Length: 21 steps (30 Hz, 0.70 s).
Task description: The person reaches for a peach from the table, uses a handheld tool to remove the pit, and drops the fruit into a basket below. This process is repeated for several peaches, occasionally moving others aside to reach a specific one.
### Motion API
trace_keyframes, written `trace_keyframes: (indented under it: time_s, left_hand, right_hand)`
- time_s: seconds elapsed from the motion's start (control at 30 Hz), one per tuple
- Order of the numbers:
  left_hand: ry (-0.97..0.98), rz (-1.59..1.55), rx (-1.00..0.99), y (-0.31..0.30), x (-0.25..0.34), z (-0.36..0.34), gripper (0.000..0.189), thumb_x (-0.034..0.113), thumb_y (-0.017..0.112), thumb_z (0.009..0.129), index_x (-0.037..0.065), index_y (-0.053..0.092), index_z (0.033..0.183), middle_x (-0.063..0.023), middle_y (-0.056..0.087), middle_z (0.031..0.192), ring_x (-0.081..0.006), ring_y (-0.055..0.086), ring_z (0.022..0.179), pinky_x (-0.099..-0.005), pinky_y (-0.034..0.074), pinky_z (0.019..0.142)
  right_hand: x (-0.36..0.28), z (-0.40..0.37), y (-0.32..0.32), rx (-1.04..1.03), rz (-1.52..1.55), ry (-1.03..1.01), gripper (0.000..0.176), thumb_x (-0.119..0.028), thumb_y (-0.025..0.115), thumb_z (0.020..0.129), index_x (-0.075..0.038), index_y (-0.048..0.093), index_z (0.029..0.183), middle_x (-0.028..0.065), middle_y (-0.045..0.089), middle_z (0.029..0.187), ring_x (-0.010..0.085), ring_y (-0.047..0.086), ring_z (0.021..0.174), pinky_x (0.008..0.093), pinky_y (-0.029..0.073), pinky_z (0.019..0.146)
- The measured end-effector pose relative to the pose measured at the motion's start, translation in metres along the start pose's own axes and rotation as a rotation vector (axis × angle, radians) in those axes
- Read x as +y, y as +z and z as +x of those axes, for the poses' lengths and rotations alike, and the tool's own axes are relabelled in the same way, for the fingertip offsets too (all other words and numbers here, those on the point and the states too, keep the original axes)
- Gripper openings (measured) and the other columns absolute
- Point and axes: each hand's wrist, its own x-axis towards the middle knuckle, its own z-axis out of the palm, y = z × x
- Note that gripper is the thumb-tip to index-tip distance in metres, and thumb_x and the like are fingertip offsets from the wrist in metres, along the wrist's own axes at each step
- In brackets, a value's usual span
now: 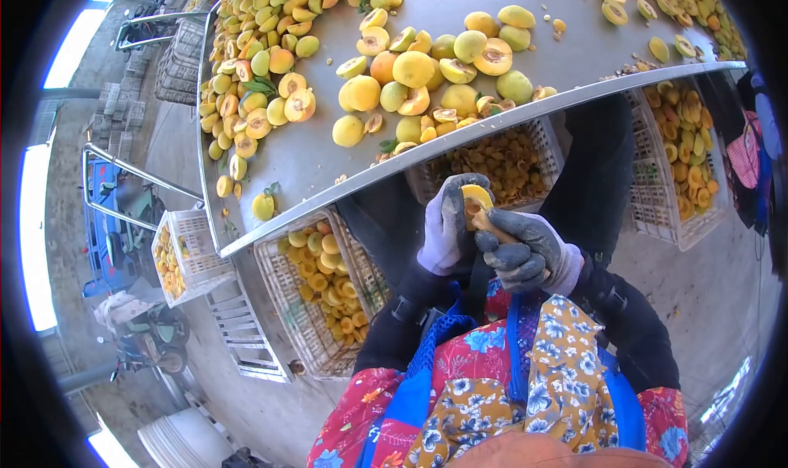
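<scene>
My left hand (446, 224), in a grey-and-white work glove, is closed around a cut yellow peach half (476, 195), its hollow facing my other hand. My right hand (529, 253), gloved the same way, wraps its fingers round a short tool with a light brown handle (498, 228). The tool's tip meets the inside of the peach half and is hidden there. Both hands are held close together just below the table's near edge, in front of my body.
Whole and halved peaches (413, 70) lie on the metal table (328, 168), with a larger heap (254, 37) at left. Beneath stand a crate of brownish scraps (492, 168), a left crate of peach halves (324, 283) and a right crate (681, 152). A white crate (185, 254) stands farther left.
</scene>
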Motion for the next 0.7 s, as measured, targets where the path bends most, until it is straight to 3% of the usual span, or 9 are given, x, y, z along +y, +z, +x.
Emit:
trace_keyframes:
  time_s: [0.23,0.27,0.33,0.4,0.47,0.5,0.57,0.63,0.7]
  left_hand:
    - [-0.244,-0.177,0.339,0.001,0.015,0.000,0.056,0.050,0.039,0.106,0.000,0.061,0.118,-0.0063,0.066,0.095,-0.0123,0.062,0.085,-0.0267,0.051,0.076]
    - [-0.113,0.057,0.382,-0.008,0.017,-0.003,0.057,0.051,0.037,0.106,0.000,0.061,0.117,-0.0048,0.065,0.093,-0.0113,0.061,0.081,-0.0245,0.050,0.070]
    - [-0.216,0.212,0.453,-0.026,0.056,-0.025,0.045,0.040,0.039,0.107,0.002,0.062,0.117,-0.0044,0.064,0.094,-0.0129,0.061,0.085,-0.0274,0.050,0.076]
    - [-0.122,0.740,0.519,-0.078,0.068,-0.054,0.033,0.028,0.051,0.103,0.000,0.058,0.120,-0.0149,0.061,0.111,-0.0245,0.062,0.099,-0.0365,0.051,0.086]
    - [-0.153,1.707,0.695,-0.119,0.074,-0.075,0.046,0.036,0.055,0.100,0.003,0.053,0.131,-0.0282,0.048,0.135,-0.0448,0.054,0.117,-0.0476,0.046,0.098]
    - [-0.233,1.923,0.748,-0.121,0.087,-0.068,0.052,0.039,0.058,0.097,0.003,0.052,0.134,-0.0301,0.045,0.137,-0.0448,0.047,0.126,-0.0486,0.040,0.105]
    - [-0.052,1.687,0.781,-0.115,0.107,-0.026,0.055,0.038,0.062,0.093,0.003,0.051,0.134,-0.0277,0.045,0.138,-0.0430,0.043,0.130,-0.0485,0.036,0.108]
    - [0.013,1.609,0.588,-0.129,0.101,0.031,0.057,0.036,0.067,0.089,0.003,0.053,0.133,-0.0253,0.048,0.137,-0.0420,0.046,0.126,-0.0495,0.039,0.105]
    - [-0.010,1.814,0.407,-0.142,0.075,0.081,0.056,0.031,0.070,0.085,0.001,0.055,0.129,-0.0228,0.053,0.132,-0.0402,0.049,0.121,-0.0513,0.041,0.102]
  right_hand:
    - [0.007,-0.007,0.028,0.184,-0.313,-0.341,0.038,-0.044,0.049,0.103,-0.008,0.055,0.094,-0.0031,0.036,0.054,0.0074,0.031,0.036,0.0214,0.027,0.035]
    - [0.002,-0.012,0.022,0.203,-0.338,-0.354,0.038,-0.045,0.049,0.103,-0.008,0.055,0.094,-0.0032,0.036,0.054,0.0072,0.031,0.036,0.0217,0.028,0.035]
    - [-0.007,-0.020,0.017,0.296,-0.364,-0.364,0.039,-0.046,0.048,0.103,-0.009,0.055,0.094,-0.0032,0.037,0.056,0.0064,0.032,0.038,0.0217,0.028,0.036]
    - [-0.011,-0.025,0.006,0.402,-0.369,-0.384,0.040,-0.046,0.045,0.104,-0.008,0.054,0.095,-0.0025,0.041,0.057,0.0070,0.034,0.037,0.0214,0.030,0.037]
    - [-0.012,-0.025,-0.003,0.508,-0.368,-0.392,0.039,-0.045,0.046,0.104,-0.007,0.054,0.097,-0.0018,0.044,0.059,0.0073,0.037,0.039,0.0212,0.033,0.038]
    - [-0.010,-0.022,-0.003,0.543,-0.410,-0.381,0.039,-0.046,0.047,0.104,-0.007,0.054,0.097,-0.0015,0.045,0.059,0.0074,0.037,0.040,0.0213,0.033,0.038]
    - [-0.008,-0.014,-0.001,0.610,-0.499,-0.367,0.039,-0.046,0.049,0.103,-0.008,0.054,0.098,-0.0009,0.046,0.060,0.0076,0.038,0.040,0.0214,0.032,0.038]
    - [-0.005,-0.006,0.002,0.593,-0.579,-0.344,0.037,-0.044,0.052,0.102,-0.008,0.054,0.097,-0.0004,0.047,0.061,0.0075,0.040,0.042,0.0214,0.032,0.039]
    - [-0.004,-0.002,0.008,0.581,-0.657,-0.336,0.035,-0.042,0.056,0.101,-0.008,0.055,0.097,0.0000,0.048,0.061,0.0074,0.042,0.043,0.0214,0.032,0.039]
